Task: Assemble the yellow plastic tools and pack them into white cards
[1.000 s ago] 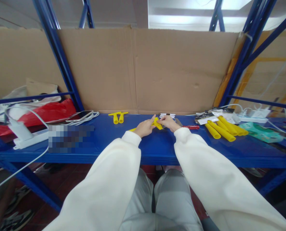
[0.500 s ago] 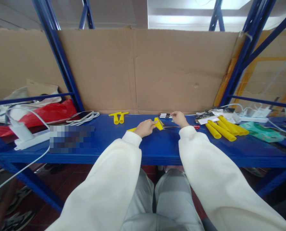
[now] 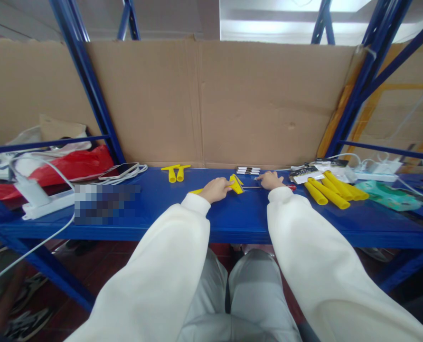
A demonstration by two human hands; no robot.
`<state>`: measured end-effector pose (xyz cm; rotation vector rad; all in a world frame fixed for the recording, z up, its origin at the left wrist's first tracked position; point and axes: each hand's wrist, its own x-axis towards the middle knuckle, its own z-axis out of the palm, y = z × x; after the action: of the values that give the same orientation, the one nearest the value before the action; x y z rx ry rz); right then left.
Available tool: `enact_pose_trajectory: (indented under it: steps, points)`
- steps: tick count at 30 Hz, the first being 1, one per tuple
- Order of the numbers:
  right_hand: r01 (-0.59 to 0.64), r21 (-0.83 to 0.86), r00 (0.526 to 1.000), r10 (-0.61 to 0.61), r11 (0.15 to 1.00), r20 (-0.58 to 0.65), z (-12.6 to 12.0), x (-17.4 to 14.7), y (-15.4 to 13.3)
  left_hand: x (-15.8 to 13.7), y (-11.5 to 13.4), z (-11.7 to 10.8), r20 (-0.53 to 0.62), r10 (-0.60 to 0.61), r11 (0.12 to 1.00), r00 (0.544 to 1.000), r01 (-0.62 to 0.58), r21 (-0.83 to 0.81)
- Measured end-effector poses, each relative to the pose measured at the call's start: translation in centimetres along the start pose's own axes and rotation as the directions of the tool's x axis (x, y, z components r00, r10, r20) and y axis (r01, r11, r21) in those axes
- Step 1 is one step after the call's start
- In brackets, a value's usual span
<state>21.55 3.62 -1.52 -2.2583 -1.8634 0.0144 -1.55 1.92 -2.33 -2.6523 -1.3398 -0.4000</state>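
My left hand (image 3: 215,189) is closed around a yellow scraper (image 3: 237,184) with a T-shaped head, held just over the blue shelf top. The head points right, and part of the handle shows behind the wrist. To the right, my right hand (image 3: 271,180) is low over the surface, fingers bent and tips down at a tiny shiny bit I cannot make out. A screwdriver (image 3: 291,187) with a red handle lies partly hidden beneath that hand, its thin shaft stretching left toward the scraper. Beyond the hands rests a small stack of black-and-white packs (image 3: 248,170).
Two yellow scrapers (image 3: 176,174) stand near the cardboard wall (image 3: 154,104). Several yellow handles (image 3: 327,192) lie at right, beside black-and-white packages (image 3: 304,175) and a green packet (image 3: 389,194). At left are a phone (image 3: 120,171), cables and a white power strip (image 3: 49,205).
My right hand has moved from the stack of packs toward me and slightly right, down to the surface; the stack is now uncovered. My left hand keeps the scraper in nearly the same place.
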Motion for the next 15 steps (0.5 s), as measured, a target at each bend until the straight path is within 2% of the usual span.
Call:
enact_pose_trajectory:
  steps: [9,15]
  points:
    - [-0.004,0.021,0.998,0.005,1.000,-0.056,1.0,1.3,0.7,-0.1,0.2,-0.2,-0.004,0.010,1.000,1.000,-0.010,0.016]
    - [0.035,-0.018,0.998,-0.036,0.999,-0.054,1.5,2.1,0.8,0.2,0.0,0.2,-0.038,0.047,0.999,0.998,-0.046,0.012]
